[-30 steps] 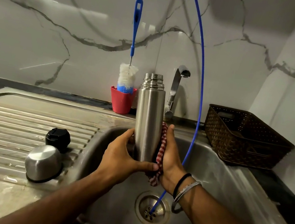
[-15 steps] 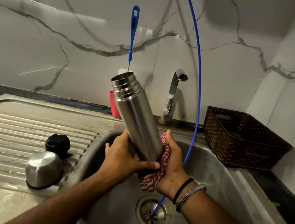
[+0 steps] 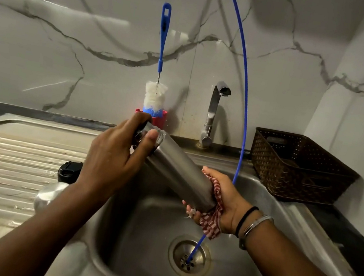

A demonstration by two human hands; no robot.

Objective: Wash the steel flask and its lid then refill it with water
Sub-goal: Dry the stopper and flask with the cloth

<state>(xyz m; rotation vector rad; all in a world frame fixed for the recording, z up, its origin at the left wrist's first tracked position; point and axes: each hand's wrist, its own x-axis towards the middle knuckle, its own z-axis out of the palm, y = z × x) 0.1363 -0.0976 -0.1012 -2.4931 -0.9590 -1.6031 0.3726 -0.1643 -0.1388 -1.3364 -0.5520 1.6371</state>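
We had the steel flask (image 3: 177,173) tilted over the sink (image 3: 283,217), neck up-left, base down-right. Left hand (image 3: 112,157) gripped the open neck, thumb across the rim. Right hand (image 3: 221,200) grasped the base through a red-checked cloth (image 3: 211,222). Steel lid cup (image 3: 48,197) and black stopper (image 3: 69,170) sat on the drainboard (image 3: 2,168), left of the basin, partly hidden by the left arm. Bottle brush (image 3: 155,94) stood in a red cup (image 3: 163,119) at the far wall, tap (image 3: 214,112) to its right. Blue hose (image 3: 244,88) ran down into the drain (image 3: 188,257). Brown basket (image 3: 299,167) on the bench, far right
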